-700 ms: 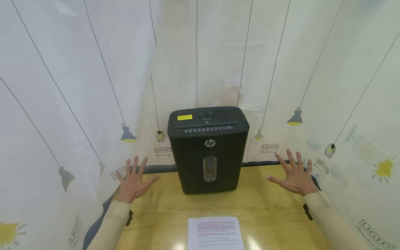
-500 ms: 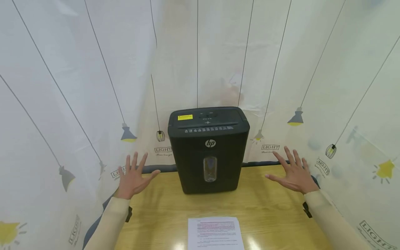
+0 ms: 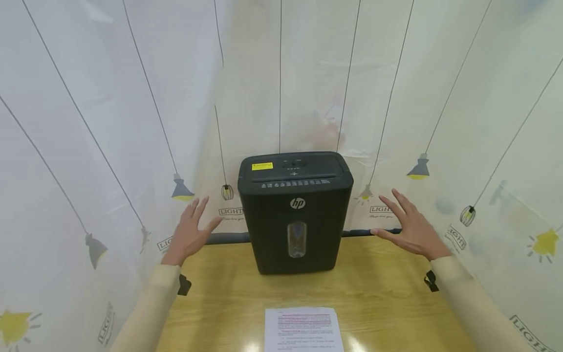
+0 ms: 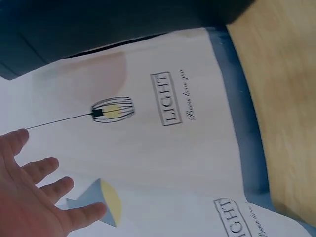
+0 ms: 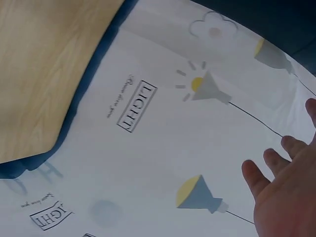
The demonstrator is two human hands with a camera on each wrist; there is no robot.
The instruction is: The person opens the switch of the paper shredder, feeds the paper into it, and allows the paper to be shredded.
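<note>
A black HP paper shredder (image 3: 294, 215) stands upright toward the back of the wooden table (image 3: 228, 298), its slotted top and small front window in view. Off its left side hovers my left hand (image 3: 189, 234), fingers extended and thumb toward the machine, touching nothing. My right hand (image 3: 413, 230) mirrors it on the other side, fingers spread and apart from the shredder. In the left wrist view the left fingers (image 4: 54, 187) hold nothing; the right fingers (image 5: 276, 163) hold nothing in the right wrist view. A printed sheet of paper (image 3: 303, 330) lies in front of the shredder.
A white curtain (image 3: 308, 73) printed with hanging lamps surrounds the table at the back and both sides. Dark blue edging (image 3: 228, 238) runs along the table's back. Black wrist straps (image 3: 184, 285) show at my sleeves.
Both hands have risen and moved forward a little, with their fingers tilting inward toward the shredder. The shredder and the paper stay where they were.
</note>
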